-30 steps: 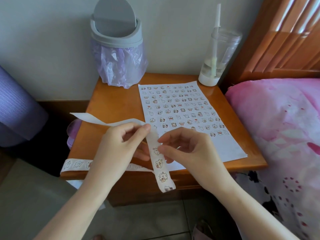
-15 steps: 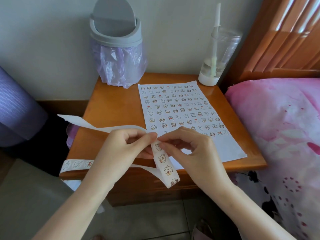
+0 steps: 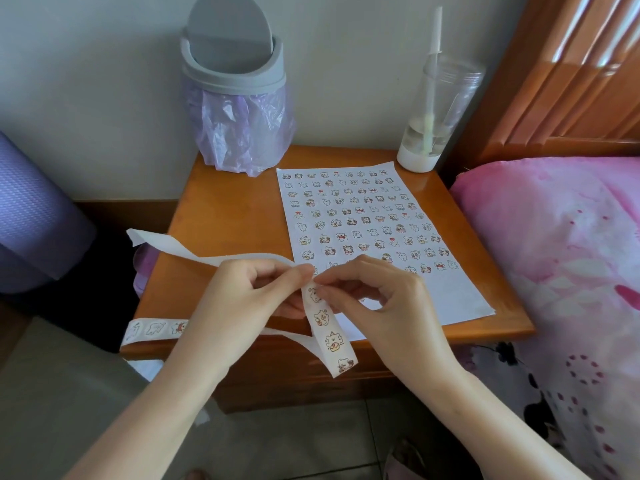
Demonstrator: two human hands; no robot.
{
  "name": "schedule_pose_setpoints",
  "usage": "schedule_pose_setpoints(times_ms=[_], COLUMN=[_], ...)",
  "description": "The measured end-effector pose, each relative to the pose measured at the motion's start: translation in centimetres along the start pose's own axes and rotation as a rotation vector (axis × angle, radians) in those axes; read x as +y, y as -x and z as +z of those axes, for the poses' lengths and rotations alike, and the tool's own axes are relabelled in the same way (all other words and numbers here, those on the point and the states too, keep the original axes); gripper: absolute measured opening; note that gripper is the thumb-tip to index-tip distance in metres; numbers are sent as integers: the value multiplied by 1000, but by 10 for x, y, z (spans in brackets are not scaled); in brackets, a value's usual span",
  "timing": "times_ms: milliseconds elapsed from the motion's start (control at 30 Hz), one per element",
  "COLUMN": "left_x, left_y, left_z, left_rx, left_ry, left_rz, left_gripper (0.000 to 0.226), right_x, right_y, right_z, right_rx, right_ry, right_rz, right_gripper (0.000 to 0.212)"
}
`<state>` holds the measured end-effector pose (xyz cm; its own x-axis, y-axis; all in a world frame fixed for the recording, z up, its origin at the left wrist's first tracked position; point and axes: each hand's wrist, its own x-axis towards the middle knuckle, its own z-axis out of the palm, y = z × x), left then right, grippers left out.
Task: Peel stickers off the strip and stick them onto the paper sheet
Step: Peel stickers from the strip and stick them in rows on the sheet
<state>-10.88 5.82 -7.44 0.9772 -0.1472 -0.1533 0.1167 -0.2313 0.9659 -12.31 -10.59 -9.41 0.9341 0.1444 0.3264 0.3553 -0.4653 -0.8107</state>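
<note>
Peeling: left hand pinches the sticker strip, right hand pinches its top sticker; next, a clean lift.

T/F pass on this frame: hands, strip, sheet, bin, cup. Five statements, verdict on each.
1. The left hand pinches the sticker strip. True.
2. The right hand lies flat on the paper sheet. False: its fingertips pinch at the strip.
3. The paper sheet is blank. False: rows of stickers cover most of it.
4. The bin stands at the table's back left corner. True.
5. The cup lies on its side. False: it stands upright.
</note>
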Motion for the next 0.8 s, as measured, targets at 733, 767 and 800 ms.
schedule_pose_setpoints(times_ms=[733,767,800], left_x=[2,1,1], left_y=[0,0,0], left_z=[-2,-1,-1], left_rx=[-13,-9,-4], left_ry=[45,43,41], left_rz=[-32,-27,-21], left_gripper=[20,20,20], right_x=[-1,-2,-2], right_y=[-1,-1,-1], right_z=[1,1,1], right_rx=[18,13,9], right_ry=[24,28,17], right_rz=[-82,-82,-72], right_gripper=[15,15,15])
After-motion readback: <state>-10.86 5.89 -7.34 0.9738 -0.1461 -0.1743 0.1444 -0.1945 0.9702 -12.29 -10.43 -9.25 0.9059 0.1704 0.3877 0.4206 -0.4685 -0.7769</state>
